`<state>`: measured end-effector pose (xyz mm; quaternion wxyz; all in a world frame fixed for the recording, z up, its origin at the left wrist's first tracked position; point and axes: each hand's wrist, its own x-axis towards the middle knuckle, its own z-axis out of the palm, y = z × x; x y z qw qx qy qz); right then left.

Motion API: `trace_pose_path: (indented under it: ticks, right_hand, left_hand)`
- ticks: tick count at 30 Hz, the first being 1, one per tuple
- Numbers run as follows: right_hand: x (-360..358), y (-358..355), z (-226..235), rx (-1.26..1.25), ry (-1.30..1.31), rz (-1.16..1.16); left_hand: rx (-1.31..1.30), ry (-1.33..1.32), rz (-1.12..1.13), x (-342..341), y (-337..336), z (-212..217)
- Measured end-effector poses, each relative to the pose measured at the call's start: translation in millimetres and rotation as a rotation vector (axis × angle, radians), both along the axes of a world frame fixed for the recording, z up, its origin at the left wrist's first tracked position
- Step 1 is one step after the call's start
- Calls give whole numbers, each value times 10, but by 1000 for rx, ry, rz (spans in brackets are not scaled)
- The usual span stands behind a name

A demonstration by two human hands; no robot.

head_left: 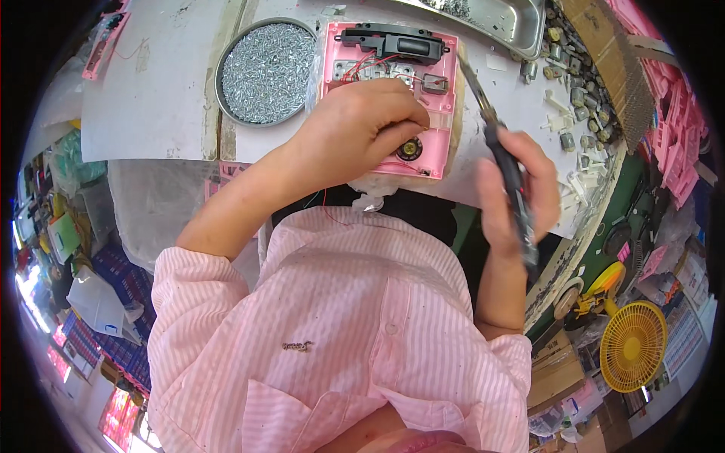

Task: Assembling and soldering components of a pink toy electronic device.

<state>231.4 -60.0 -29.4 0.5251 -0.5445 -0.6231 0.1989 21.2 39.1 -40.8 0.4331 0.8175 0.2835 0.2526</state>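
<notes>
A pink plastic casing (441, 124) lies on a pad at the table's edge, with a black slotted part (400, 47), thin red wires, a small metal box (434, 83) and a round black part (409, 149) in it. Over its middle, my left hand (370, 121) is closed in a pinch; what the fingertips hold is hidden. To the right of the casing, my right hand (521, 189), partly blurred, grips a black electric screwdriver (507, 155). Its thin metal shaft points up and away, next to the casing's right edge.
A round metal dish (219, 75) full of small silver screws stands left of the casing. A metal tray (521, 38) sits at the far right. Beside it lie several small motors (581, 98) and white plastic bits (559, 113). A yellow fan (634, 346) stands at the lower right.
</notes>
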Motion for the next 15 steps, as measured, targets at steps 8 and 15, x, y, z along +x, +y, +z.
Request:
trace_pose_path:
  ticks: [8,15]
  right_hand:
    - [250,-229,42,-66,46,191]
    - [188,-189,7,-111,41,194]
  left_hand:
    - [128,141,-8,39,-32,76]
    - [156,171,-6,55,-31,61]
